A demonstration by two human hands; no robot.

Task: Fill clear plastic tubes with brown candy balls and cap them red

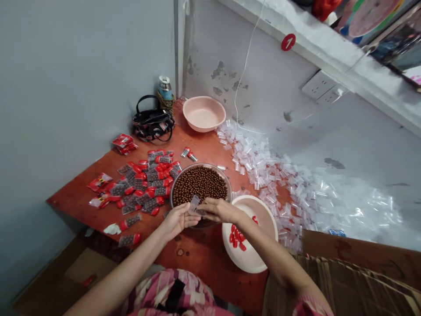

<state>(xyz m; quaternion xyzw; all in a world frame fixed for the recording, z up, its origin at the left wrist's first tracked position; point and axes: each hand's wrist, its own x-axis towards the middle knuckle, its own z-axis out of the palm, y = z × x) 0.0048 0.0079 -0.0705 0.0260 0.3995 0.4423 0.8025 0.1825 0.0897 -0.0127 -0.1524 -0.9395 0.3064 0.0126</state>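
Observation:
My left hand holds a small clear plastic container between thumb and fingers, over the near edge of a metal bowl. The bowl is heaped with small round brown beads. My right hand comes in from the right, its fingers bent together against the container's lower part; what they pinch, if anything, is hidden. Beneath my right forearm stands a white basin with several red caps. Left of the bowl lies a pile of filled clear containers with red caps.
Many clear containers are heaped along the wall on the right. A pink basin, black handbag and flask stand at the back. Red packets lie left; cardboard is at the lower right.

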